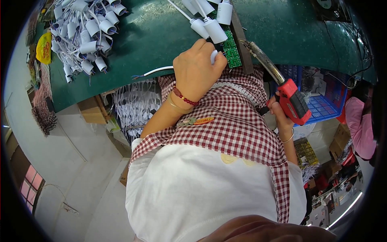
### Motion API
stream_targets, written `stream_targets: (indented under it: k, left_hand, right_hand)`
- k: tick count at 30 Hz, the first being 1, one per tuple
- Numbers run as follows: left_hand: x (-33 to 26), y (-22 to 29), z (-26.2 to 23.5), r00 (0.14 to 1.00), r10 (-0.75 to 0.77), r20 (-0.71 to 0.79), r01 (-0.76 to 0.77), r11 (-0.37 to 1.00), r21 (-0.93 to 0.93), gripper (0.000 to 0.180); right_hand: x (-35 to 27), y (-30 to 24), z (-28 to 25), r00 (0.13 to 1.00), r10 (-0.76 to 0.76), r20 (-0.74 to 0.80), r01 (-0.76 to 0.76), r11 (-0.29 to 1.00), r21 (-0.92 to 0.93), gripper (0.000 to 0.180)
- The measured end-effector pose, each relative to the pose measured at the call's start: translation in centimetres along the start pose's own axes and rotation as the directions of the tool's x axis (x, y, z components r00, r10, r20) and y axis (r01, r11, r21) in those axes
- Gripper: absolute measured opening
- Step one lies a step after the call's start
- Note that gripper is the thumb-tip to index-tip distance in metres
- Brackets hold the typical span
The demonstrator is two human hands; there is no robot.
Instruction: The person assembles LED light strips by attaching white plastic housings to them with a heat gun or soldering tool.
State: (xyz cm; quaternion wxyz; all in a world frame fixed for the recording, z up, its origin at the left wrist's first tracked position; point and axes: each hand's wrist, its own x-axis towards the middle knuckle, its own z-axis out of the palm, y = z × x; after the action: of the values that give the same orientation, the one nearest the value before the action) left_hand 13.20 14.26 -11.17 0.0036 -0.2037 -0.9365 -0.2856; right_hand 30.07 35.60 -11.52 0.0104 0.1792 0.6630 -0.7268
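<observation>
My left hand (198,66) is closed round a white cylinder-shaped housing (213,57), mostly hidden by the fingers. A white cable (159,70) with bare-ended coloured wires sticks out to the left of that hand. Beside my fingertips lies a strip of green circuit boards (231,50) along a dark bar (242,46). My right hand (282,115) grips a red and black soldering gun (293,101). Its metal barrel slants up and left, with the tip near the bar's right side. More white housings with cables (215,31) lie just beyond my left hand.
A large heap of white wired housings (86,34) covers the far left of the green table (149,32), with a yellow bag (44,48) beside it. Blue baskets (322,107) stand below the right edge. Dark cords (356,44) trail at the far right. Someone's pink sleeve (358,127) shows there.
</observation>
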Motion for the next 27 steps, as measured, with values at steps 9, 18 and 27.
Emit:
stream_targets:
  k: [9,18,27]
  left_hand:
    - [0.9,-0.3,-5.2,0.937,0.099,0.336,-0.108,0.994,0.008,0.019]
    - [2.0,-4.1,-5.0,0.945,0.287,0.157,-0.263,0.952,-0.156,0.037]
    - [2.5,-15.5,-15.4,0.969,0.125,-0.215,0.053,0.742,0.669,0.047]
  right_hand:
    - [-0.3,0.7,-0.7,0.996,-0.04,-0.078,0.039,0.999,-0.007,0.035]
    - [0.3,0.5,-0.4,0.994,-0.078,-0.082,0.081,0.996,0.032,0.033]
    - [0.9,-0.1,0.0,0.988,-0.131,-0.084,0.137,0.988,0.072,0.031]
